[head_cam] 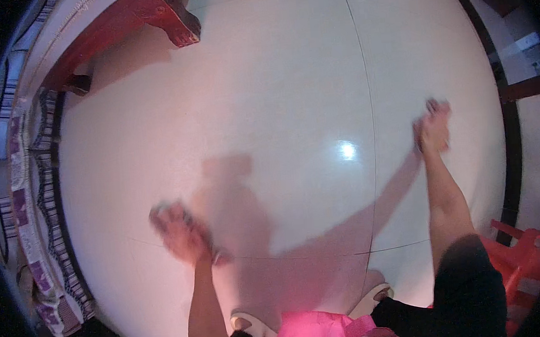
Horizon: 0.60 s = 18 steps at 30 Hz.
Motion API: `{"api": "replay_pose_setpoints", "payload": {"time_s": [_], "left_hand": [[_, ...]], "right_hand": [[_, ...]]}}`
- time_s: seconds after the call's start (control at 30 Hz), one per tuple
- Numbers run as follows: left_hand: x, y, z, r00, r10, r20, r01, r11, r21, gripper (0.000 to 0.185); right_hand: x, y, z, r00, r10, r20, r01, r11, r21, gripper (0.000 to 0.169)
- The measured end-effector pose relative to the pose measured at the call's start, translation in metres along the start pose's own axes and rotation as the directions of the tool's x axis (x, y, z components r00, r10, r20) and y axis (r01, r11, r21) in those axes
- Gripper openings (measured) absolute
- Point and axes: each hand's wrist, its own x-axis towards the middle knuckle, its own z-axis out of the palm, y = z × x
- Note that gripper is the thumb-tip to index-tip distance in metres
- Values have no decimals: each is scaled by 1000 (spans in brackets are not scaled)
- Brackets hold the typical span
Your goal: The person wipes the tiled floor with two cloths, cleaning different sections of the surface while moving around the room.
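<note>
Over the pale tiled floor [284,97], both arms reach out, well apart. On the left, my left hand [180,233] is blurred, its fingers bent around something dark and greyish that cannot be made out. My right hand [433,126] is farther forward on the right, also blurred, with small dark parts at its fingers and palm; whether it holds a thing is unclear. A bright pink cloth or bag [314,330] lies against my body at the bottom centre, between two light-coloured slippers [257,326].
A red wooden furniture piece with carved legs [180,29] stands at the upper left. Patterned fabric with a fringed edge [48,193] runs down the left side. A red plastic stool or chair [523,259] is at the lower right, near the wall's dark skirting [513,151].
</note>
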Motion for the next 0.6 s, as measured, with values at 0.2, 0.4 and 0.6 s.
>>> {"api": "replay_pose_setpoints", "payload": {"time_s": [0.2,0.4,0.6], "left_hand": [[-200,-153,29,856,-514,-46,469,738,485,68],[-185,-159,32,769,-620,-155,601,621,503,62],[-106,-54,2,665,-739,106,541,575,614,65]], "right_hand": [[-94,-325,79,825,-564,-34,557,801,219,43],[-381,-426,5,192,-967,165,479,239,845,54],[-179,-368,-58,276,-883,380,595,467,654,45]]}}
